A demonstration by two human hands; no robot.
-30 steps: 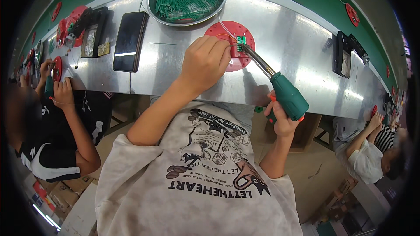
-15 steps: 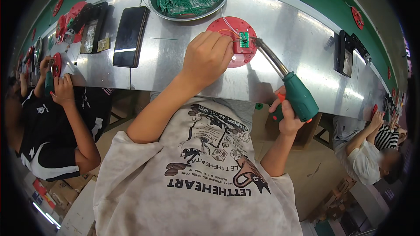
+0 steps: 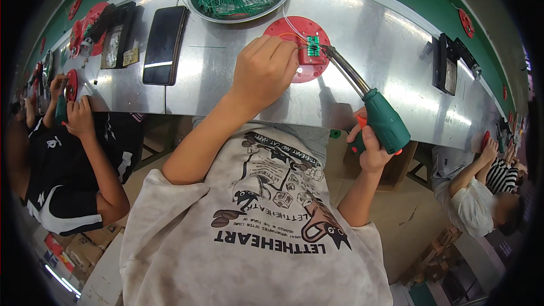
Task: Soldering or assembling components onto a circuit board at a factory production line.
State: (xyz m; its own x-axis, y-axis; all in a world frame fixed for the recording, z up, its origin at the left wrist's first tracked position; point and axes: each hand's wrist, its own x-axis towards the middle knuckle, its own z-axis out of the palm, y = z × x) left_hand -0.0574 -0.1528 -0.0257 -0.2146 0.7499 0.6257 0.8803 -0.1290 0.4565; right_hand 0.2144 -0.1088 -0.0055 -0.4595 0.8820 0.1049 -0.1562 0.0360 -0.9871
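My right hand is wrapped round the handle of a green soldering gun with an orange-red trigger. Its long metal barrel points up and left, and the tip is at the right edge of a small green circuit board; whether it touches is too small to tell. The board rests on a round red plastic base, with thin white and orange wires running from it. Fingers pinched together, my left hand is at the board's left side. What it pinches is hidden behind the fingers.
A metal bowl of green wires stands beyond the base. Left of it lie a black phone and a soldering stand. Another black stand is at the right. Co-workers sit at both sides of the metal table.
The soldering gun's tip has come slightly left, closer to the circuit board. My left hand keeps its pinch beside the board. The whole view has shifted a little.
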